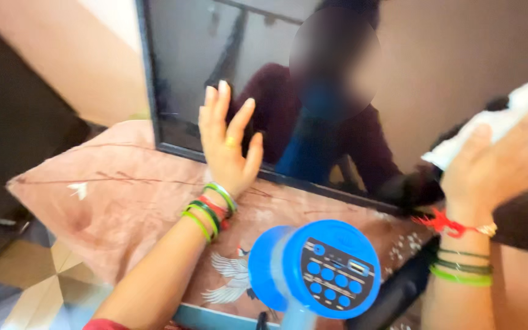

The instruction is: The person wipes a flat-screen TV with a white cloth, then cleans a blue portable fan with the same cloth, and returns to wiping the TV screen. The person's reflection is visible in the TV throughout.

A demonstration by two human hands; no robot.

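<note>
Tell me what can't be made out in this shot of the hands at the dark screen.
- White cloth, head view: the right hand covers part of it, and the frame's right edge cuts it.
- Blue speaker: its bottom is cut by the lower edge.
- Screen: top cut off; reflections hide its surface.
- Left hand: whether the palm touches the glass is unclear.

Soft warm daylight, glare-washed upper right, motion-blurred edges, dim reflection in dark screen (264, 79).
</note>
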